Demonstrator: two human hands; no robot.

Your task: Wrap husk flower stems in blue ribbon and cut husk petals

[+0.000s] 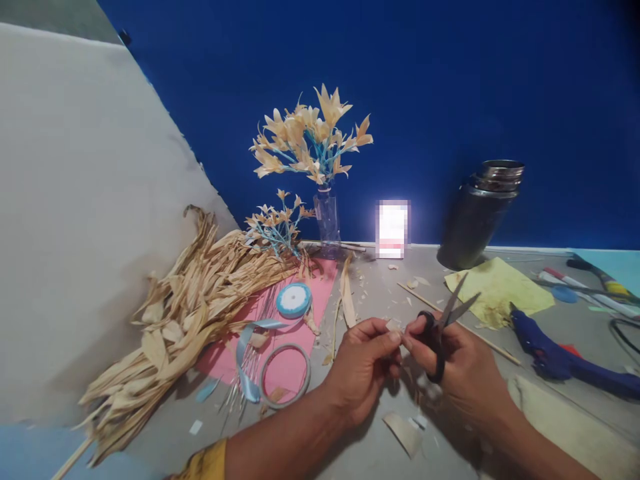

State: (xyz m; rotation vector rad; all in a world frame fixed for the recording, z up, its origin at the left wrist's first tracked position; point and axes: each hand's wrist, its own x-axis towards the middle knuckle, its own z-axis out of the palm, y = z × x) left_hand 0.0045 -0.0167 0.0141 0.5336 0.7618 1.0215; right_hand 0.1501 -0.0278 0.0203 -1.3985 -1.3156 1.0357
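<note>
My left hand point(363, 367) pinches a small pale piece of corn husk point(394, 326) between thumb and forefinger. Close beside it, my right hand point(467, 370) carries black-handled scissors point(453, 312), their blades parted and pointing up, away from the husk piece. The right thumb and fingertip meet the left fingertips at the piece, whose lower end is hidden. Below the hands lies a loose husk scrap point(403, 433). A long husk strip point(347, 293) rests on the table beyond my left hand.
Dried corn husks point(200, 293) heap at left beside pink paper point(320, 287), a ribbon spool point(293, 300) and a tape roll point(264, 363). Husk flowers point(310, 137) stand in a clear bottle point(327, 223). At right are a dark flask point(467, 223), yellow sheet point(505, 287), stick point(493, 345) and glue gun point(543, 350).
</note>
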